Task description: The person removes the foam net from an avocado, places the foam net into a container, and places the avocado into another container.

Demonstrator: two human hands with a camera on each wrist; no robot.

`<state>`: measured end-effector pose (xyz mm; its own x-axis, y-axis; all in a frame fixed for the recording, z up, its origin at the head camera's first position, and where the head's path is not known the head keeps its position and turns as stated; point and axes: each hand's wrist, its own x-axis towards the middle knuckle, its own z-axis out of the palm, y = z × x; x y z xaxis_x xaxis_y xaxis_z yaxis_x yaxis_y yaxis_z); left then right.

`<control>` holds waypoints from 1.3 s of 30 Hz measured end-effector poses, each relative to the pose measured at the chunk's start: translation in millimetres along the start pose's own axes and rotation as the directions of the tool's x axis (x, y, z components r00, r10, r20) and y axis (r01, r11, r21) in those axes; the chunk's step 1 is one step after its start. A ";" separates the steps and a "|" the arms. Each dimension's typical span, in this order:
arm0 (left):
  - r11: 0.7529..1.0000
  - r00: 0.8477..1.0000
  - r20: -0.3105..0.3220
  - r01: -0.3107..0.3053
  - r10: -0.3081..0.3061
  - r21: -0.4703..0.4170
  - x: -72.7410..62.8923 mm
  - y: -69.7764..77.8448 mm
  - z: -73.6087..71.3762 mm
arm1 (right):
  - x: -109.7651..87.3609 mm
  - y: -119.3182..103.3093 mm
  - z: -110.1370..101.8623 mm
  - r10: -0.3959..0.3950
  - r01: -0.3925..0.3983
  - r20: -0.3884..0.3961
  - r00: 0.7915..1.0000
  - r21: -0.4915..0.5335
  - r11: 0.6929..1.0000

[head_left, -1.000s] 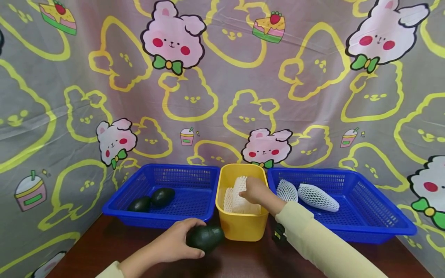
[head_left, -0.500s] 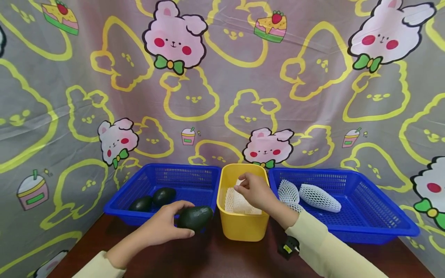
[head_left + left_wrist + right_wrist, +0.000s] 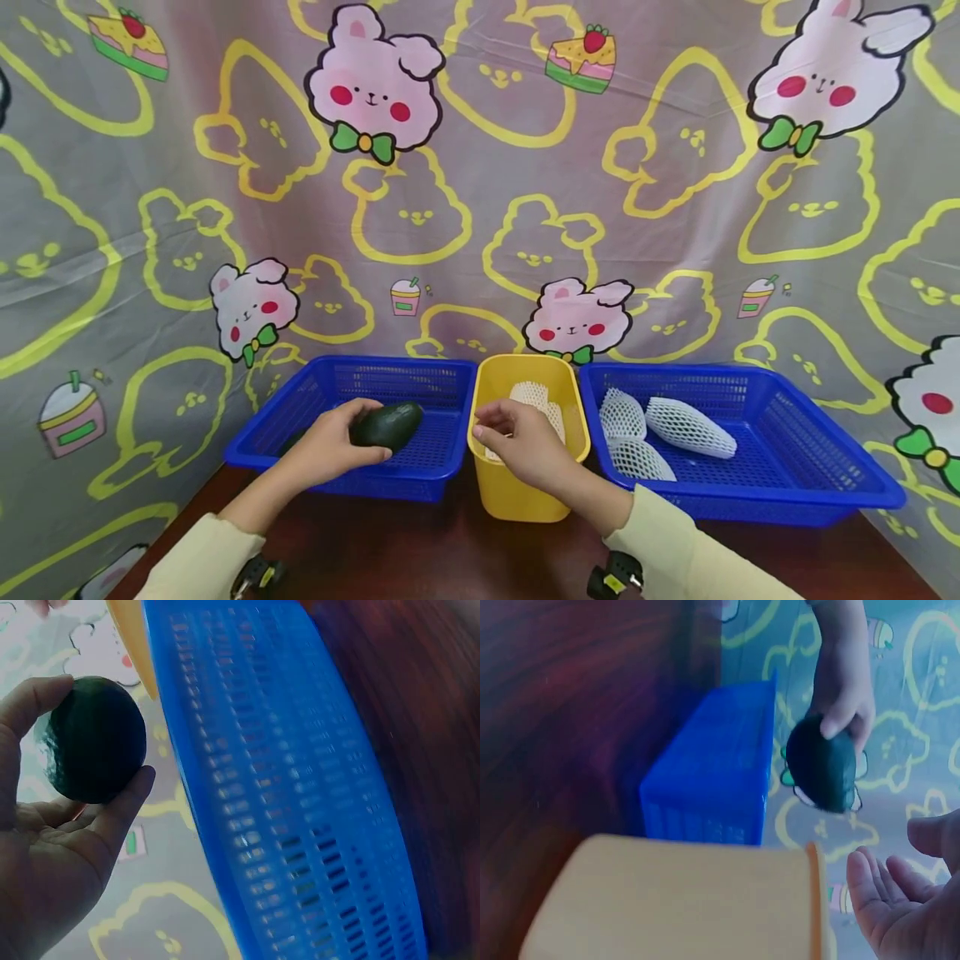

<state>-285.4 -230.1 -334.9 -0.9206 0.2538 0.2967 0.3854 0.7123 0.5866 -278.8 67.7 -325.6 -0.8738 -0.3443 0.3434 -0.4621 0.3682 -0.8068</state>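
My left hand (image 3: pixel 330 446) grips a dark green avocado (image 3: pixel 390 423) above the left blue basket (image 3: pixel 408 371). In the left wrist view the thumb and fingers curl round the avocado (image 3: pixel 97 742). A sliver of another avocado (image 3: pixel 291 442) shows in that basket behind the hand; anything else there is hidden. My right hand (image 3: pixel 525 442) hovers over the left rim of the yellow bin (image 3: pixel 525 496), its fingers loosely bent and nothing between them. White foam net sleeves (image 3: pixel 531 394) lie inside the bin, partly covered by this hand.
On the right, another blue basket (image 3: pixel 810 500) holds three pieces in white foam net, one of them long (image 3: pixel 690 427). All three containers stand side by side on a dark brown table (image 3: pixel 420 550). A patterned curtain (image 3: pixel 465 175) hangs right behind them.
The left hand has carried the avocado up and left, from before the yellow bin to over the left basket. My right hand let go of a foam net sleeve and drew back toward the bin's near left rim.
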 end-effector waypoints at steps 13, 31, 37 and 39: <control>0.996 0.996 -0.033 0.079 -0.078 0.047 7.2 -38.6 -6.3 | -18.9 -0.4 45.1 0.020 -0.027 0.063 0.998 0.117 0.993; 0.981 0.991 -0.009 0.137 -0.137 0.138 19.6 -61.0 -7.6 | -28.4 24.8 80.6 0.195 -0.211 0.089 0.977 0.230 0.950; 0.972 0.990 0.031 0.130 -0.139 0.197 19.1 -70.2 -8.9 | -24.8 31.3 87.8 0.251 -0.267 0.091 0.964 0.359 0.894; 0.970 0.990 0.044 0.120 -0.132 0.210 19.4 -73.4 -9.4 | -23.6 32.7 90.4 0.261 -0.275 0.091 0.961 0.389 0.879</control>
<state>-330.9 -283.5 -365.1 -0.9653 0.1865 0.1829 0.2506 0.8588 0.4468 -259.6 9.8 -403.6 -0.9465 -0.3136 0.0759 -0.1069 0.0829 -0.9908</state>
